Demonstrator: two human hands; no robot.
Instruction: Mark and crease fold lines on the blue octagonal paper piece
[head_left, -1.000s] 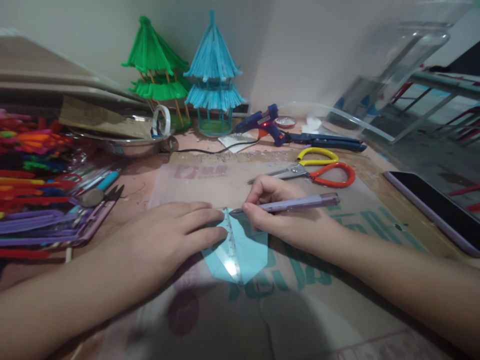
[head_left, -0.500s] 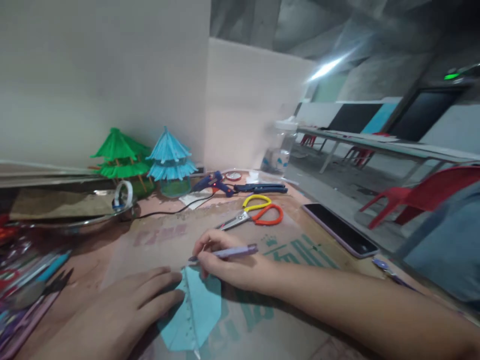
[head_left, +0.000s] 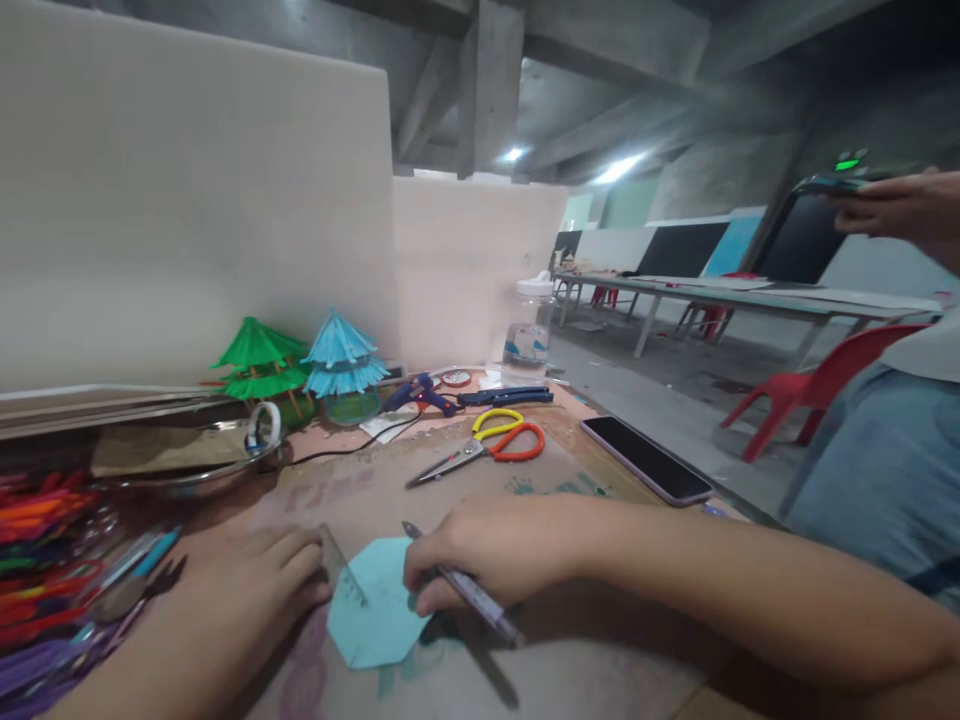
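Observation:
A light blue paper polygon (head_left: pixel 373 610) lies on the cardboard-covered table (head_left: pixel 600 660). A clear ruler (head_left: pixel 341 572) rests across its left edge. My left hand (head_left: pixel 244 590) lies flat on the ruler's left side, fingers stretched out. My right hand (head_left: pixel 491 555) is closed round a purple pen (head_left: pixel 469 592), its tip pointing up and left above the paper.
Orange-and-yellow scissors (head_left: pixel 487 447), a blue glue gun (head_left: pixel 420 395), a phone (head_left: pixel 646 472), a clear jar (head_left: pixel 529 335), green (head_left: pixel 259 362) and blue (head_left: pixel 341 360) stick pagodas and a metal bowl (head_left: pixel 195 470) stand behind. Coloured sticks (head_left: pixel 45 560) pile at left. Another person (head_left: pixel 892 440) stands right, holding a device.
The view has swung up and right, revealing the room and a person. The ruler has turned off the paper's middle to its left edge. The pen now points up-left.

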